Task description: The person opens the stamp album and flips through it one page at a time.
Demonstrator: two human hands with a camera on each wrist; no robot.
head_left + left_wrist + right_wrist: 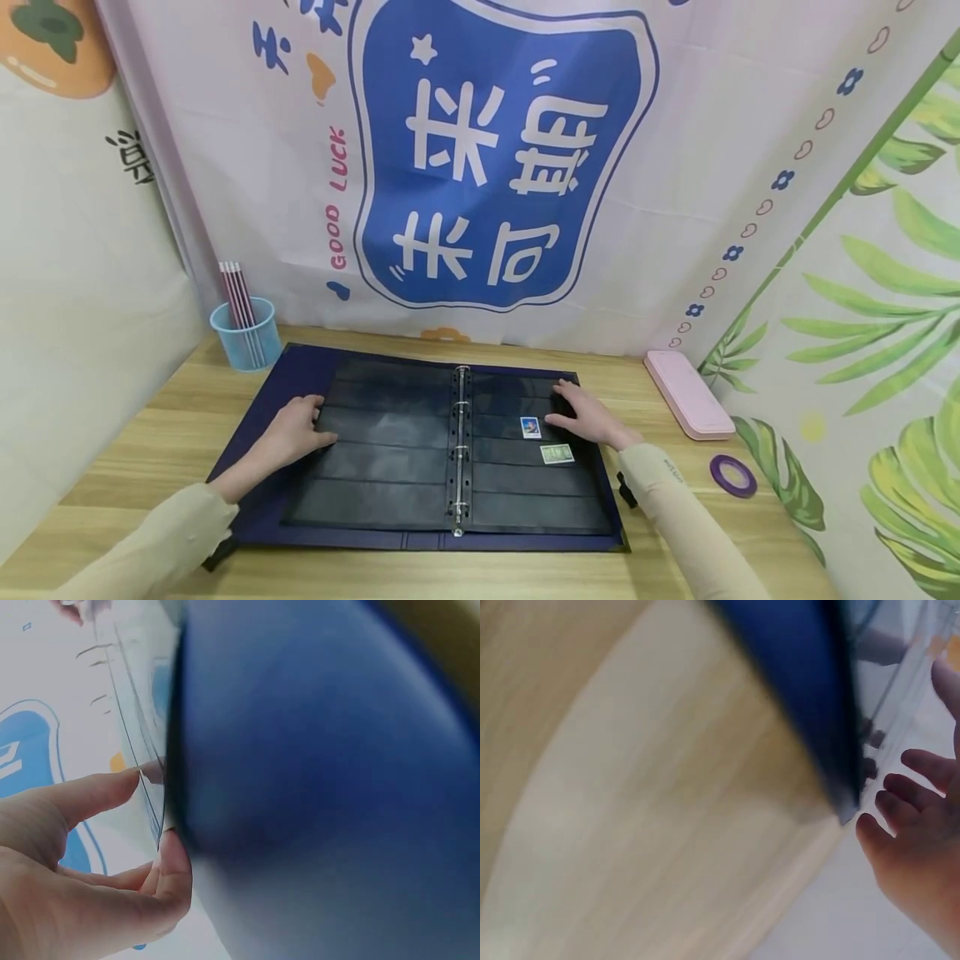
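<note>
A dark blue ring binder (258, 400) lies open on the table, with black pocket pages (386, 421) on both sides of its metal rings (461, 454). On the right page sit a small blue picture stamp (530, 427) and a green stamp (557, 453). My left hand (288, 433) rests at the outer edge of the left page, its thumb (112, 791) touching the glossy sheet and the other fingers bent by the edge. My right hand (592, 417) lies over the right page's outer edge, fingers loosely spread near the blue stamp.
A light blue cup (246, 340) of pencils stands at the back left. To the right are a pink case (688, 393) and a purple roll of tape (733, 476). A printed cloth (502, 167) hangs behind the wooden table (142, 467).
</note>
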